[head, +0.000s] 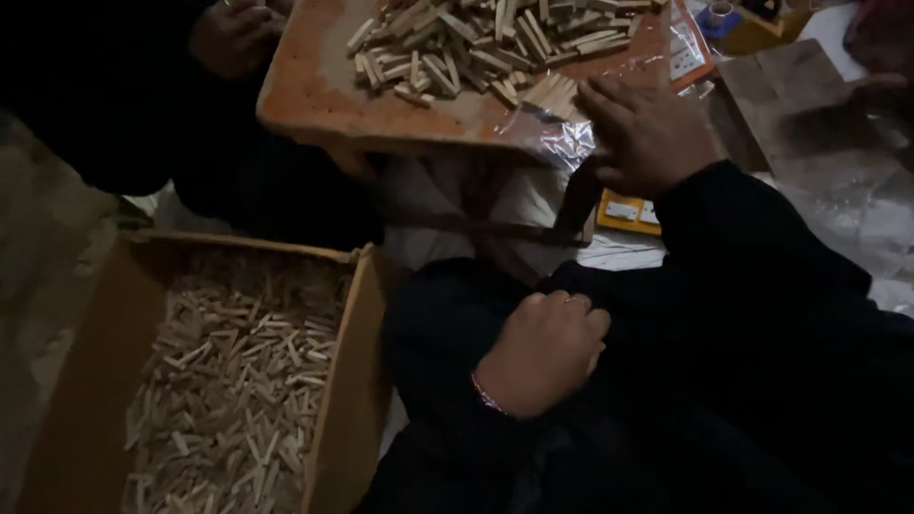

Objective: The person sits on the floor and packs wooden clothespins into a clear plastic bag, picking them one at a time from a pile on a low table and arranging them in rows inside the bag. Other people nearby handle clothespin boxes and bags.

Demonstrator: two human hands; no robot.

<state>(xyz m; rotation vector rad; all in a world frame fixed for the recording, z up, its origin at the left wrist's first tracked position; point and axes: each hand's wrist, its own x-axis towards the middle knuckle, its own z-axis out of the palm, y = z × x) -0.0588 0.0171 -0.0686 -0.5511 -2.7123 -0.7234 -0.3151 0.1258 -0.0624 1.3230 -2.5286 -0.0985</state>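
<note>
While both hands are in frame, status reads as follows:
Right hand: flat on clear plastic wrap, grip open, fingertips touching the wooden sticks.
Left hand: grip closed in a fist on the lap; contents cannot be told.
Sticks: piled on the orange table.
Cardboard box: lower left, filled with sticks.
Another person's hand: at the table's far corner.

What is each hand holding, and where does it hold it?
The right hand lies flat on small wooden sticks and clear plastic wrap, with no grip. The left hand is a closed fist; its contents cannot be told.
</note>
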